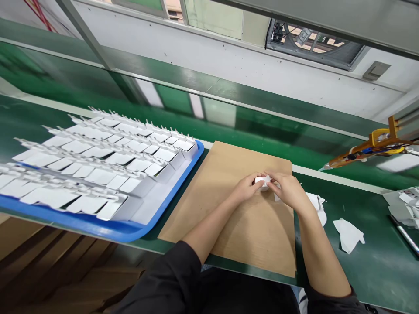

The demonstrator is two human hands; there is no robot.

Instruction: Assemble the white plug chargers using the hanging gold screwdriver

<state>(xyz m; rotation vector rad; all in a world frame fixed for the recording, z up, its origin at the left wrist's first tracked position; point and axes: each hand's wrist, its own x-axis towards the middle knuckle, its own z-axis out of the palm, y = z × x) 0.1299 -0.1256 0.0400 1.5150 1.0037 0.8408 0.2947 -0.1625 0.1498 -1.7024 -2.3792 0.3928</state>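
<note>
A small white plastic part [262, 182] is pinched between both hands over a sheet of brown cardboard [242, 218]. My left hand [247, 187] grips it from the left with thumb and fingers. My right hand [286, 188] holds its right end, with the fingers closed round it and hiding some of it. Another white piece [276, 198] shows partly under the right hand. Beside my right forearm lie more white parts [317, 203], partly covered by the arm.
At the left, a blue tray [176, 205] bears rows of white parts with thin prongs [108, 152]. To the right are a white scrap [348, 235], a black pen [404, 235] and a heap of white pieces [406, 203]. An amber nozzle tool [356, 152] reaches in from the right.
</note>
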